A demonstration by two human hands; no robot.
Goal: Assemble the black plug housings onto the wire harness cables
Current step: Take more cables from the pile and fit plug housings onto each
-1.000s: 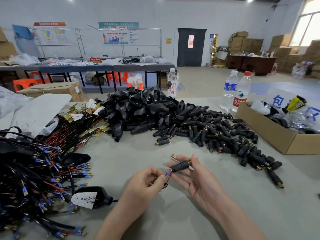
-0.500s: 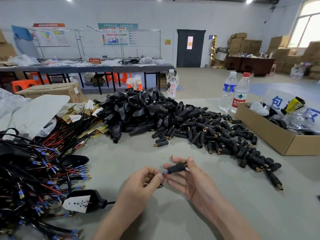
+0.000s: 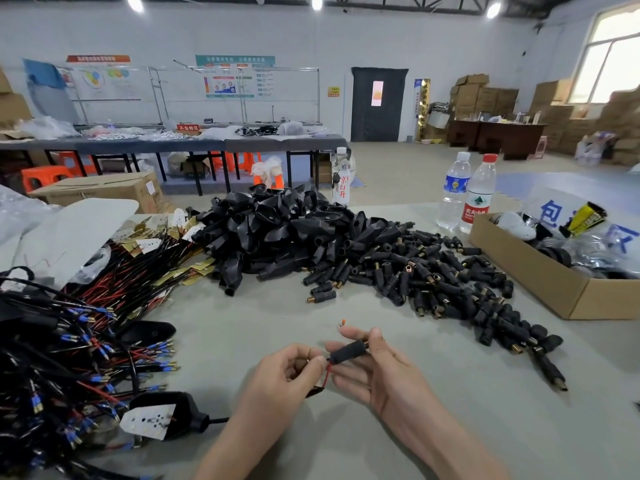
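We're on one piece here: our right hand [image 3: 384,375] pinches a small black plug housing [image 3: 348,351] between thumb and fingertips, just above the table [image 3: 242,323], while our left hand [image 3: 284,379], fingers curled, nips the red wire [image 3: 327,374] at its near end. The wire looks to be in the housing; whether it's fully seated, we can't tell. Plenty left — a big heap of loose housings [image 3: 433,271] lies beyond, and a tangle of harness cables [image 3: 69,358] to the left.

- Plug housing [image 3: 348,351]: black.
- Wire [image 3: 327,374]: red.
- Loose housings [image 3: 415,271]: black, with brass-coloured tips.
- Harness cables [image 3: 69,341]: black and red, with blue terminals.
- Tabletop [image 3: 467,393]: plain grey.
- Cardboard box [image 3: 530,282]: brown.
- Left bottle [image 3: 453,188]: blue label, white cap.
- Right bottle [image 3: 479,199]: red label, red cap.
- Stool [image 3: 45,176]: orange.
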